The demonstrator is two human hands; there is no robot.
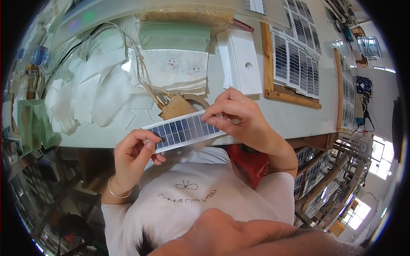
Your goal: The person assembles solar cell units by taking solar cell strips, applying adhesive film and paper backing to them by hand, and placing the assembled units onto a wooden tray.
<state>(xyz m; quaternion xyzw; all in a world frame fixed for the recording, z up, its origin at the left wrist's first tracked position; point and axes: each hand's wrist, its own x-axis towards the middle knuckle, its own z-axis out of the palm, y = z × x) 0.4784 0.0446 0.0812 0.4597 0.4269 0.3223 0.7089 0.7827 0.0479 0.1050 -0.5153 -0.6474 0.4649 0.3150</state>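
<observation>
A narrow solar panel strip [184,131] with dark cells and a white border is held just over the table's near edge, tilted up to the right. My left hand [137,150] pinches its left end between thumb and index finger, the other fingers curled. At the strip's right end, the thumb and fingers of my right hand [234,112] are closed on the upper edge. Directly behind the strip sits a tan block-shaped thing [176,107] with cables running from it; its lower part is hidden by the strip.
Loose translucent sheets [100,96] cover the table's left side. Farther back lie a drawing [183,68] and a white box [245,64] with a round hole. To the right, a wooden frame [268,64] holds several solar strips. Green film [36,123] hangs at the left edge.
</observation>
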